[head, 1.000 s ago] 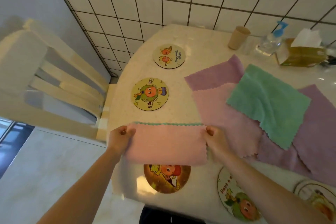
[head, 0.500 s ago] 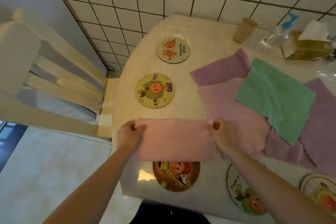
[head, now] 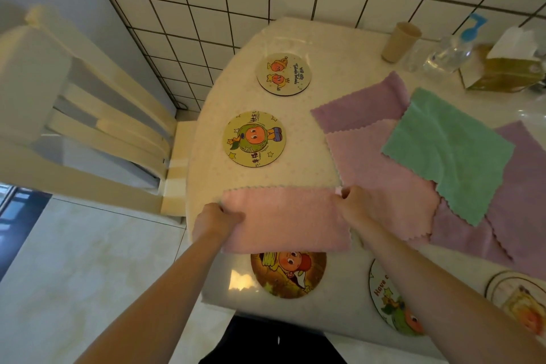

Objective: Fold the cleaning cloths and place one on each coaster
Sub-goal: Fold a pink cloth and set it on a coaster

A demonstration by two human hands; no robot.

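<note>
Pink cloth [head: 285, 220] folded once, left hand [head: 214, 220] and right hand [head: 353, 205] pinching its ends with curled fingers; square those scalloped edges before halving it again

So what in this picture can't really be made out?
All in the head view:
- Brown coaster: top part covered by the folded pink cloth.
- "Have a" coaster: crossed by the right forearm.
- Coaster at the right edge: cut off by the frame and that arm.
- Pump bottle and tissue box: blurred.
- Purple cloths: partly under the green cloth.
</note>
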